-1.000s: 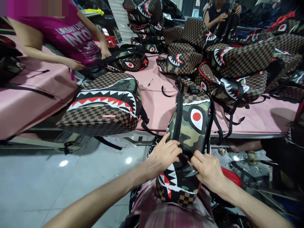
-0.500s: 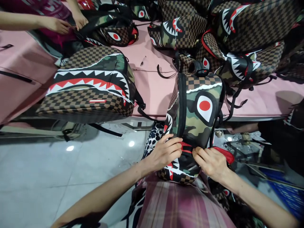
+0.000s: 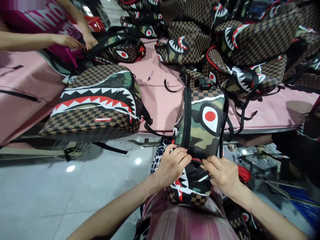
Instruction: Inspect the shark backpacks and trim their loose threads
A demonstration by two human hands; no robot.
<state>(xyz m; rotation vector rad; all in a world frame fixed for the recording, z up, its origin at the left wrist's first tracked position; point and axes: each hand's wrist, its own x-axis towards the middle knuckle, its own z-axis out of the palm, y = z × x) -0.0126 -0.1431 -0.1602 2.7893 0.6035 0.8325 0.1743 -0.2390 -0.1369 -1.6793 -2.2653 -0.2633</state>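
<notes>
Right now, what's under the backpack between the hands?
Plaid cloth shows at the near end of the backpack, pink table around its far end. Whatever lies directly beneath is hidden by its own body.

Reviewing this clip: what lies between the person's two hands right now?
In the head view, a short, dark section of the camouflage-patterned backpack lies between the left hand and right hand, with a narrow red strip showing there.

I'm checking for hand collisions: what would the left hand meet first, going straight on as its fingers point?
Besides the backpack it touches, the left hand would probably meet the right hand first, just across the red strip between them; exact depth is unclear.
</notes>
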